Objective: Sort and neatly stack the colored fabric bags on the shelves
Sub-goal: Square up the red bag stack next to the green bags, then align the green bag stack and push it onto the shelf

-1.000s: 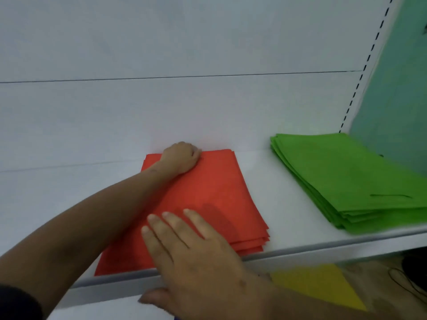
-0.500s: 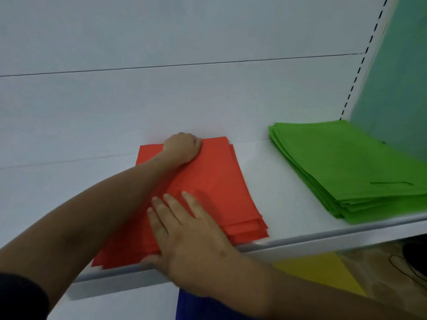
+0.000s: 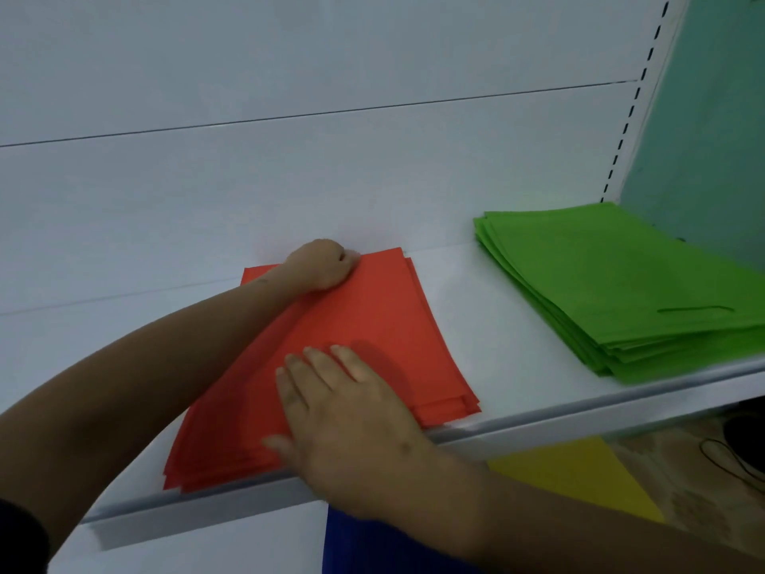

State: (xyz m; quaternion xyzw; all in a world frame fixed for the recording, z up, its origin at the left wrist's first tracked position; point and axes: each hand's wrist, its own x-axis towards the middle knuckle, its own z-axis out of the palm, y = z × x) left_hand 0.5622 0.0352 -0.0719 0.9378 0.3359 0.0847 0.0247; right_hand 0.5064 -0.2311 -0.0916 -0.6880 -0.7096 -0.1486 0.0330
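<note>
Red bags (image 3: 372, 325), thin, limp and light, lie stacked on the shelf (image 3: 517, 354). Right hand (image 3: 347, 412) presses flat, fingers straight; left hand (image 3: 321, 265) curls at the far edge. Likely slippery: grip edges.

1 white shelf (image 3: 488, 325), 2 stacks of fabric bags on it: 1 red stack (image 3: 372, 325) toward front-left edge, 1 green stack (image 3: 612, 292) at right end, 2 hands (image 3: 323, 265) (image 3: 347, 416) on red stack, 1 yellow sheet (image 3: 571, 470) and 1 blue piece (image 3: 372, 544) below shelf
</note>
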